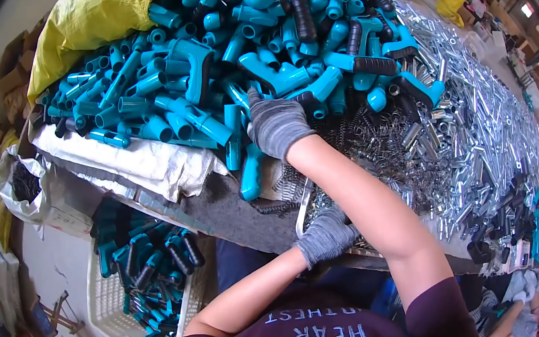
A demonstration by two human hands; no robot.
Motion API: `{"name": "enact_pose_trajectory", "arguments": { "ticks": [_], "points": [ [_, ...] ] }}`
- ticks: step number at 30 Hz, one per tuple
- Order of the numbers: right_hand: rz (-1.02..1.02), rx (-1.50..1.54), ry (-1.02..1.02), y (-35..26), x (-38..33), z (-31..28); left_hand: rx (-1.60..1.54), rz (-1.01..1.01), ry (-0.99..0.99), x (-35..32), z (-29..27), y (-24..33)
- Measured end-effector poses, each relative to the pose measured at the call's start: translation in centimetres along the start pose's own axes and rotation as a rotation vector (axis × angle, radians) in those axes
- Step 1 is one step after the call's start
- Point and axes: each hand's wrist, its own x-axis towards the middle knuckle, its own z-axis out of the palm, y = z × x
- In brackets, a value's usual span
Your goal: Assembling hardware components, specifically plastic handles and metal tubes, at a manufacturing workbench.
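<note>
My right hand (277,124), in a grey knitted glove, reaches into a heap of teal pistol-shaped plastic housings (284,77). Its fingers close around a teal plastic housing (236,94) at the near side of the heap, partly covered by the hand. Below, at the table's near edge, rests my left hand (327,235), gloved the same way. The right forearm hides its fingers, and what they hold, if anything, does not show. A pale curved rim (303,208) stands beside it. Dark coil springs (368,137) lie just right of my right hand.
Shiny metal tubes and rods (485,131) spread over the table's right side. A yellow sack (90,21) lies at the far left. Below the table edge stands a white crate (99,303) of teal and black parts. A white bag (13,180) holds dark pieces. Another person's hands show at lower right.
</note>
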Motion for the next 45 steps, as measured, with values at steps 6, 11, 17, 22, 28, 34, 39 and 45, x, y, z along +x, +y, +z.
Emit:
{"name": "enact_pose_trajectory", "arguments": {
  "ticks": [6, 11, 17, 22, 28, 34, 39, 45],
  "points": [
    [-0.199, 0.858, 0.372, 8.1, -7.2, -2.4, -0.035, -0.195, -0.031, -0.4, -0.7, 2.0],
    [-0.043, 1.754, 0.4, 12.9, -15.6, -1.8, -0.094, -0.239, -0.052, -0.3, -0.8, 1.8],
    [0.105, 1.724, 0.643, 16.7, -22.4, 1.8, -0.373, -0.311, -0.089, -0.8, -1.3, 2.5],
    [0.497, 1.488, 0.653, 18.5, -29.1, 5.0, -0.363, -0.393, -0.183, -2.1, -3.5, 5.7],
    [0.593, 1.533, 0.781, 18.3, -30.9, 7.9, -0.271, -0.48, -0.272, -3.2, -4.1, 9.2],
    [0.554, 1.714, 0.675, 17.2, -30.8, 7.4, -0.196, -0.486, -0.236, -3.5, -3.1, 11.1],
    [0.473, 1.759, 0.456, 14.8, -30.0, 6.9, -0.117, -0.54, -0.268, -3.6, -3.1, 10.0],
    [0.485, 1.87, 0.228, 13.0, -29.6, 7.7, -0.071, -0.233, -0.132, -4.2, -2.1, 7.0]
  ]
}}
